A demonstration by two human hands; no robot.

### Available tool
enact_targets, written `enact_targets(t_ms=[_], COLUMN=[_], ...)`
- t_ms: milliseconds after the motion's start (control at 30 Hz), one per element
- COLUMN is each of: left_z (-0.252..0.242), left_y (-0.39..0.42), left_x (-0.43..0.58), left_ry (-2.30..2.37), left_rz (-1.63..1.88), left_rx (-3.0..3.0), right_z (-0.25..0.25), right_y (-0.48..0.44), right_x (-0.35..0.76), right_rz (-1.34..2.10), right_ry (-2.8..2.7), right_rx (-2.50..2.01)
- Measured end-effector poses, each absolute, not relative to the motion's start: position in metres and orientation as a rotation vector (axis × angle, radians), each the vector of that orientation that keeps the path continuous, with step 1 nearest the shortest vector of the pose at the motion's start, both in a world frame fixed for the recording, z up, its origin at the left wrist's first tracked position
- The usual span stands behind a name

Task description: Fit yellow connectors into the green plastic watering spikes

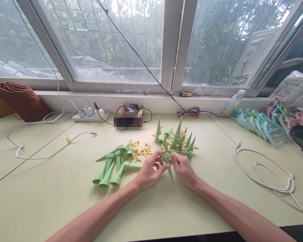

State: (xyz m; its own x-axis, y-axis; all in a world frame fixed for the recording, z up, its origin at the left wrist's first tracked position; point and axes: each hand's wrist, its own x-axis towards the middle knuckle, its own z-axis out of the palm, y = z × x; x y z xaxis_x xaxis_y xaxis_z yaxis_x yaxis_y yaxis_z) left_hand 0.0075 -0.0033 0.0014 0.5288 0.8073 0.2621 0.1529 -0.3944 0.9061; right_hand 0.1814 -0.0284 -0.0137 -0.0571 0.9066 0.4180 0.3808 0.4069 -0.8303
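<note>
My left hand (pixel 149 170) is closed around a green plastic watering spike (pixel 170 175), its pointed end tilted down toward me. On the spike's right side, my right hand (pixel 183 167) pinches a small yellow valve piece (pixel 170 161), mostly hidden by the fingers. Several loose green spikes (pixel 106 179) lie in a pile to the left of my hands. Between that pile and the hands are scattered small yellow valve pieces (pixel 137 148). Just beyond my right hand is a cluster of green spikes fitted with yellow valves (pixel 178 134), some standing upright and others lying down.
Along the window sill are a brown bag (pixel 22 101), a power strip (pixel 91 116), a small cardboard box (pixel 138 110) and a coiled red-blue wire (pixel 189 112). Wrapped plastic clips (pixel 267 127) and a bottle (pixel 233 102) stand right. White cables (pixel 265 188) lie on the table.
</note>
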Motion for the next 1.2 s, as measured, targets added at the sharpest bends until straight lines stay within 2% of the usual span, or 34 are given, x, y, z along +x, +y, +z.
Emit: enact_targets(t_ms=[933,1200], left_z=[-0.0084,-0.0067], left_y=[-0.0048,-0.0016], left_x=[0.0105,0.0093], left_ry=[0.699,0.742], left_rz=[1.076,1.043], left_rx=[2.160,1.999], right_z=[-0.0082,-0.0088], right_y=[-0.0308,-0.0315], right_x=[0.1801,0.1787], right_rz=[0.653,0.653], right_ry=[-1.617,-1.615], right_rx=[-1.156,-1.104])
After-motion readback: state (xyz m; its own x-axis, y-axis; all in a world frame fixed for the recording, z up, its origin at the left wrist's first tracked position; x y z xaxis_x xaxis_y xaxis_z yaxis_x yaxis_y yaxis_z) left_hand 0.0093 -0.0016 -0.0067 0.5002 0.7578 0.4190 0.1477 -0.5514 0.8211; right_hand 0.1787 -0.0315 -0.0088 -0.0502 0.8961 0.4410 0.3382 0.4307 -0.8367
